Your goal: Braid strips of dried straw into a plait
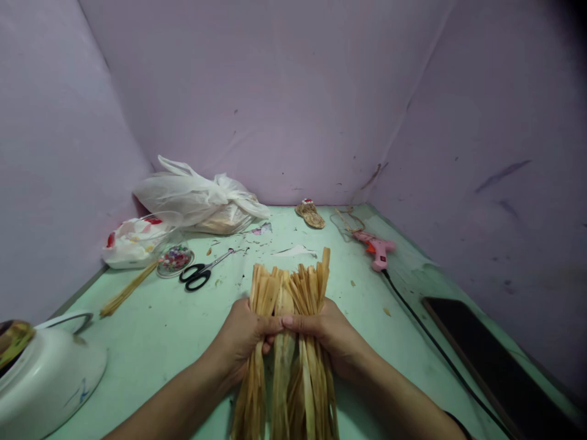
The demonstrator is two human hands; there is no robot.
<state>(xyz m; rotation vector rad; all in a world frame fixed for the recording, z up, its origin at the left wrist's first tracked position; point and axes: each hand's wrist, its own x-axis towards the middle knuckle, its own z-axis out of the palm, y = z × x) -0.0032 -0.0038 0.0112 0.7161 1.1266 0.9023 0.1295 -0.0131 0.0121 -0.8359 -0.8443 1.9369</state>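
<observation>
Both my hands grip a thick bundle of dried, straw-coloured plant strips [287, 299] just above the table. My left hand [252, 330] is wrapped round the left side of the bundle, and my right hand [323, 327] round its right side. The two thumbs lie across the front and meet near the middle. Short uneven ends stick up above the hands; longer strips hang down out of the bottom of the view. Most fingers are hidden behind the strips.
Left: black-handled scissors [202, 273], a dish of beads [175, 260], thin stalks [128, 290], a white plastic bag [202, 195], a white pot [55, 373]. A small woven sandal-like piece [310, 215] lies behind. Right: a pink glue gun [378, 247] with its cord [422, 327] and a dark phone [495, 366].
</observation>
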